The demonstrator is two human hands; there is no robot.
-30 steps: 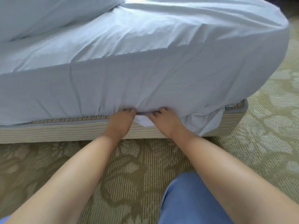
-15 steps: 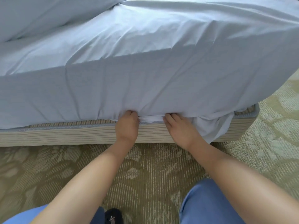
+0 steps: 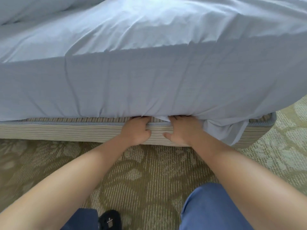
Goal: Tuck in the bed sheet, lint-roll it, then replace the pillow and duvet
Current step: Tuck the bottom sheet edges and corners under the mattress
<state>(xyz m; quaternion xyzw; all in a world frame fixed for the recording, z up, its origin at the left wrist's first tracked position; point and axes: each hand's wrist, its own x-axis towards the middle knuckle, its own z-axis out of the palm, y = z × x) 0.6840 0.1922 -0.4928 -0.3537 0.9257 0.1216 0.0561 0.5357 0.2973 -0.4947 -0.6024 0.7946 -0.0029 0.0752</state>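
Fingers of left hand (image 3: 136, 130) and right hand (image 3: 182, 130) vanished under pale blue cotton sheet (image 3: 149, 80), so their grip was untellable, tucking it above striped base (image 3: 66, 131).

Pale blue bed sheet (image 3: 149, 77) in full view, draped over the top of the mattress and hanging down its near side, creased with soft folds running along the upper edge. Its lower hem gathers in puckers along the seam where the mattress meets the striped bed base (image 3: 58, 131). Towards the right corner a loose flap of sheet hangs free, spilling down over the base, untucked. Top left, a rumpled pale duvet (image 3: 41, 9) lies on the bed.
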